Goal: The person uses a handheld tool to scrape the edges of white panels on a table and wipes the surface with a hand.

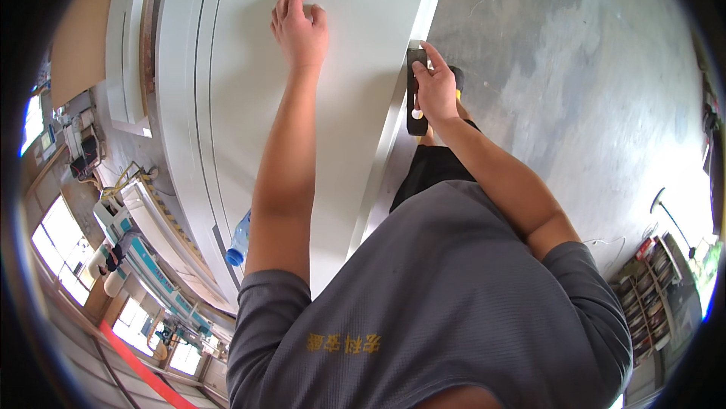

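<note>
A wide, pale grey-white door-like panel (333,144) lies before me. Over its far part is my left hand (301,29), with loosely curled fingers and the thumb apart; nothing shows in it. Whether the fingertips touch the panel, I cannot tell. At the panel's right edge, my right hand (436,91) grips a long black hand tool (417,127) with rounded corners and a hole near its near end. Its exact kind is unclear. The thumb presses on its top and the index finger stretches forward along the edge. The tool lies along that edge, and the hand hides part of its right side.
A plastic bottle with a blue cap (235,256) is by the panel's left side, partly behind my left arm. More panels (128,53) are farther left. A long teal-and-white machine (147,258) stands beyond. At lower right is a loaded rack (649,295) near the grey floor (544,68).
</note>
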Demonstrator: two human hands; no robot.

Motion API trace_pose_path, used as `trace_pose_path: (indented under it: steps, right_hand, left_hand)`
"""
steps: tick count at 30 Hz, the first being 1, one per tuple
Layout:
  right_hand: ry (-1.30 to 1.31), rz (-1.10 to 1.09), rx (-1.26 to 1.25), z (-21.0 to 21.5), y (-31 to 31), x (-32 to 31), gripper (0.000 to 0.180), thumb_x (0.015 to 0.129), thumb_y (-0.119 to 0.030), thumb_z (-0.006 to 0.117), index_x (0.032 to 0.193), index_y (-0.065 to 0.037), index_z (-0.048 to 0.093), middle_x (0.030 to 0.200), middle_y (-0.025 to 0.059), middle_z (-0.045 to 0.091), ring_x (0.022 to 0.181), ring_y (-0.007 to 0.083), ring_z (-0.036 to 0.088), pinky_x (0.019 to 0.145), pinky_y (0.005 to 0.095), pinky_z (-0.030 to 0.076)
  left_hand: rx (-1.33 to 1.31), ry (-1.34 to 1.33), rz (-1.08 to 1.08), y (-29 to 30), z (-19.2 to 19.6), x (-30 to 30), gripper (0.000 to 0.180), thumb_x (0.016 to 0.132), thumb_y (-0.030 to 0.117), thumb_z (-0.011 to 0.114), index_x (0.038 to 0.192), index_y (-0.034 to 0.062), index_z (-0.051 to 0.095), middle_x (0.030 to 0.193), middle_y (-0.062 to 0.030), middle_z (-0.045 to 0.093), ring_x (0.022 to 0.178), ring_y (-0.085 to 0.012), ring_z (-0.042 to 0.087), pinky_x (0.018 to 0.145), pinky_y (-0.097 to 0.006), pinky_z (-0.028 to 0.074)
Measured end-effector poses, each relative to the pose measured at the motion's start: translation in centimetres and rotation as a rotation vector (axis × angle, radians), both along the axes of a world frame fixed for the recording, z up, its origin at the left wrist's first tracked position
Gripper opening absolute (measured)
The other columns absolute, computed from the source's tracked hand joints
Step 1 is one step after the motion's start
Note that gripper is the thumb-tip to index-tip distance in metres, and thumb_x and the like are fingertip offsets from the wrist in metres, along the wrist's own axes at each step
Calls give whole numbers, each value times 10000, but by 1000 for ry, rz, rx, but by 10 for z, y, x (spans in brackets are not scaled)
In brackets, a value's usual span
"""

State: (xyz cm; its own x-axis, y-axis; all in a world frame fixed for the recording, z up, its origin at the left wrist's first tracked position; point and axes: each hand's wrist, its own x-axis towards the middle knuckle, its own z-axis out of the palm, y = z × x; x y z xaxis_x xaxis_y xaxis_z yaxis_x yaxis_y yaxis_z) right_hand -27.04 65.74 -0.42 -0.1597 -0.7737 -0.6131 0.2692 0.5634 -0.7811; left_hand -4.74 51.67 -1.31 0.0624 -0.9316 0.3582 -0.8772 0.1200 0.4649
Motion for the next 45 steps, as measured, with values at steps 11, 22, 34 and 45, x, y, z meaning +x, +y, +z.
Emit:
trace_pose_path:
  steps: [11,22,34,45]
  right_hand:
    - [131,-4,-45,0,-99,-38,505,1025,-104,553,1527,-52,531,630,3,549,429,103,484,406,304,410]
    - [260,32,-84,-9,-184,-75,486,985,-116,549,1467,-90,607,716,94,637,526,183,612,532,381,535]
    - [351,-43,-154,-29,-299,-127,430,967,-118,553,1376,-74,678,799,130,708,540,229,661,535,394,544]
    - [464,-369,217,-211,-47,-368,483,844,-216,845,1236,-27,634,739,1,582,558,104,509,479,302,406]
  left_hand:
    - [7,-32,12,-3,-2,1,285,887,90,668,1169,123,684,1364,-25,646,1263,-283,568,1122,-454,398]
    - [39,-42,1,-1,5,-2,321,883,70,655,1199,125,646,1385,-35,618,1297,-303,548,1119,-474,386]
    - [80,-81,28,1,13,-12,306,913,86,607,1216,117,641,1397,-49,612,1297,-291,543,1116,-454,386]
    - [118,58,-552,54,14,-144,620,862,143,737,1444,28,553,1535,-236,495,1467,-434,429,1178,-503,413]
